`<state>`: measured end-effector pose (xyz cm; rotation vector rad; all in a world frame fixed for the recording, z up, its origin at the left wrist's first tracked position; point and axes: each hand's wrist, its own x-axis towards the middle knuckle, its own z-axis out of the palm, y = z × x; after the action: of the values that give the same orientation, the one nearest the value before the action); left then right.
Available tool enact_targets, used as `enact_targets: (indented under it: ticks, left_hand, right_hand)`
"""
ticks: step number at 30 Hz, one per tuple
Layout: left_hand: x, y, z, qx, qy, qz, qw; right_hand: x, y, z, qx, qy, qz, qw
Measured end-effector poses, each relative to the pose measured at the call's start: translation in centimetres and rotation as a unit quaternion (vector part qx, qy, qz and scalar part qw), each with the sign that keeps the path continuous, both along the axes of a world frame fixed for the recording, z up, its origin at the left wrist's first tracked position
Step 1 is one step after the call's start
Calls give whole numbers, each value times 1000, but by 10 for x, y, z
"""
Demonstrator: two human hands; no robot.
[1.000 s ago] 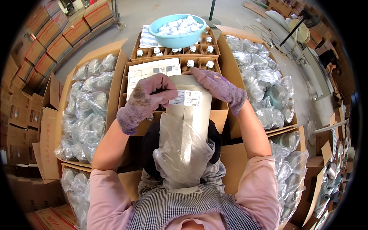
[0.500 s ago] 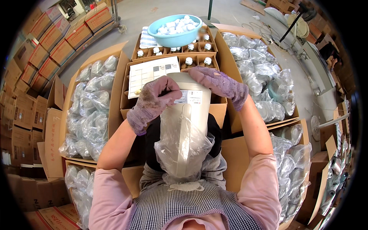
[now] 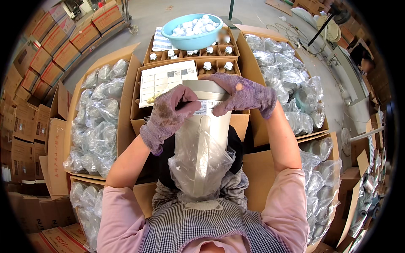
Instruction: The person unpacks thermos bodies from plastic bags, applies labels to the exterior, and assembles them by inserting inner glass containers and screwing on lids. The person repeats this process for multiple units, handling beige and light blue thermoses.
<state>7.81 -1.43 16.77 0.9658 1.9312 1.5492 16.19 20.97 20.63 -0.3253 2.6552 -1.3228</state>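
Note:
A pale cream jug (image 3: 214, 127) with a long handle (image 3: 204, 147) lies tilted over my lap, its grey lid end (image 3: 203, 86) pointing away from me. Clear plastic wrap (image 3: 185, 168) is bunched around its lower half. A white printed label (image 3: 203, 109) sits on its side near the lid. My right hand (image 3: 240, 93), in a purple knit glove, holds the jug at the lid end, its thumb pressing beside the label. My left hand (image 3: 169, 111), in a dirt-stained glove, has fingers pinched at the label's left edge; what they hold is hidden.
Ahead, cartons of capped brown bottles (image 3: 228, 67) hold a sheet of labels (image 3: 162, 82) and a blue basin (image 3: 192, 40) of white pieces. Open cartons with plastic-wrapped items (image 3: 101, 105) flank me on both sides. Stacked boxes (image 3: 84, 36) stand far left.
My right thumb has come down onto the jug's side beside the label. My left hand stays pinched by the label, having shifted only slightly.

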Motion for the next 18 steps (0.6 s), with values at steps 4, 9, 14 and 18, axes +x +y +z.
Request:
enact_targets:
  ticks: [4,9,14,18]
  left_hand:
    - [3,0,-3,-1,46,25,999]
    - [7,1,-3,12,76,49,996]
    - [6,-1,-5,-3,118,63,991]
    - [-12,-2,15,-237,150,113,953]
  right_hand:
    - [-2,1,-6,25,30,-6,999]
    - [-2,3,-7,4,26,-6,1000]
    - [-2,1,-7,43,37,-21,998]
    - [4,2,-4,9,30,-11,999]
